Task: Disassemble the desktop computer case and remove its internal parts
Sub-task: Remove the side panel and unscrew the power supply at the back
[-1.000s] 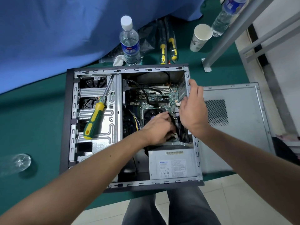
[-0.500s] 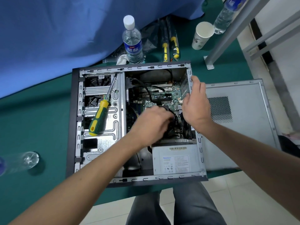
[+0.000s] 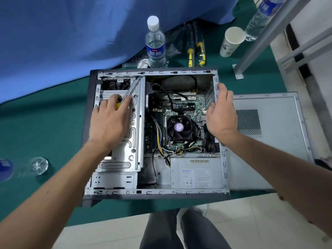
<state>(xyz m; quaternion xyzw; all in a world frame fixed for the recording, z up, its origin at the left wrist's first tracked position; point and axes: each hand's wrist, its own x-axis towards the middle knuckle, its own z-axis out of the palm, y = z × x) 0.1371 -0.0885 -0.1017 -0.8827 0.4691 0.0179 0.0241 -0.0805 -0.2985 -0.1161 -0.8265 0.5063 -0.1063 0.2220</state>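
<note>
The open computer case (image 3: 152, 72) lies on its side on a green mat. Inside it I see the motherboard (image 3: 181, 103), the black CPU fan (image 3: 178, 127), coloured cables and the grey power supply (image 3: 195, 173). My left hand (image 3: 109, 121) is over the silver drive cage (image 3: 125, 151), fingers curled on the yellow handle of the screwdriver (image 3: 133, 87); its blurred shaft sticks out past my fingers. My right hand (image 3: 221, 115) rests on the case's right rim with fingers relaxed, thumb just inside.
The removed side panel (image 3: 276, 159) lies right of the case. Behind stand a water bottle (image 3: 155, 44), a paper cup (image 3: 231, 42), packaged screwdrivers (image 3: 195, 51) and a metal frame leg (image 3: 251, 51). A clear bottle (image 3: 38, 166) lies at left. My legs are below the table edge.
My left hand left the CPU fan area and moved left onto the screwdriver on the drive cage. The fan is now uncovered. My right hand stayed at the case's right rim.
</note>
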